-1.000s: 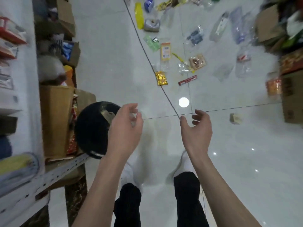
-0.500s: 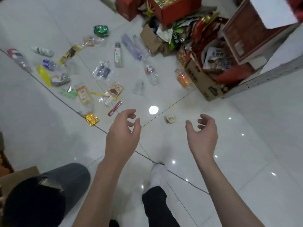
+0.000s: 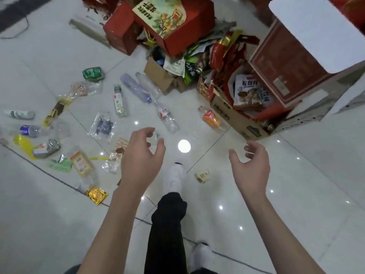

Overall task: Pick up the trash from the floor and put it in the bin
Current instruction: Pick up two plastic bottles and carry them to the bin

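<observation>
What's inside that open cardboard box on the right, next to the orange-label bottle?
The cardboard box holds snack packets, a white-and-blue one on top, with red wrappers piled behind. Anything deeper is covered. The orange-label bottle lies outside on the floor.

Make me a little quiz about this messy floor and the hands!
1. True or false: the left hand is holding a bottle.
2. Which lies nearest the white shoe? A) the green can B) the small cream packet C) the orange-label bottle
3. Fill in: the gold wrapper lies to the ____ of the shoe in the picture.

Key
1. False: both the left and the right hand are empty, fingers curled open.
2. B
3. left
</observation>
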A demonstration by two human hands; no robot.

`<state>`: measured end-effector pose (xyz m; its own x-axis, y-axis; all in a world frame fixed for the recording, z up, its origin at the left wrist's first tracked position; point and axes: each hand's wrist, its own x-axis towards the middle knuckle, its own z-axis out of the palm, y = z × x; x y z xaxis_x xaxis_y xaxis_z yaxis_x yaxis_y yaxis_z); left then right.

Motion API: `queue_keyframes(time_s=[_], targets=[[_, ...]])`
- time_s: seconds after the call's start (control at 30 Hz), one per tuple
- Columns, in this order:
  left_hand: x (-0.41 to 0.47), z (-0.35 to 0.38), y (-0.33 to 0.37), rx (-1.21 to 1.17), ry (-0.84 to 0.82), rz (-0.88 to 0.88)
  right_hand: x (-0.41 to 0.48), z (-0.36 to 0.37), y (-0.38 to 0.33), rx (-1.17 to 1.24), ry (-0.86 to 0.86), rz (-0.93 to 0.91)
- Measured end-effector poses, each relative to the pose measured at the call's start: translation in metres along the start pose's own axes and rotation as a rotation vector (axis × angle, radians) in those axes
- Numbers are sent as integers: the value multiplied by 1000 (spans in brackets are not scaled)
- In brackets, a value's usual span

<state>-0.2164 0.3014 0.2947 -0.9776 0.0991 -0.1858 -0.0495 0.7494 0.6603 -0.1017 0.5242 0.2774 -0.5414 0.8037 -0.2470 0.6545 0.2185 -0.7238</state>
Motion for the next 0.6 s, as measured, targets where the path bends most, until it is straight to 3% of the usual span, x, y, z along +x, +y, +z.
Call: queue_keyframes(time_s=[0.3,0.6], targets=[[179,167,-110,54,36,-25,141,187,107,-18,69,-26],[241,299,-169,193,-38,-91,196,261,183,-51,92,-31]])
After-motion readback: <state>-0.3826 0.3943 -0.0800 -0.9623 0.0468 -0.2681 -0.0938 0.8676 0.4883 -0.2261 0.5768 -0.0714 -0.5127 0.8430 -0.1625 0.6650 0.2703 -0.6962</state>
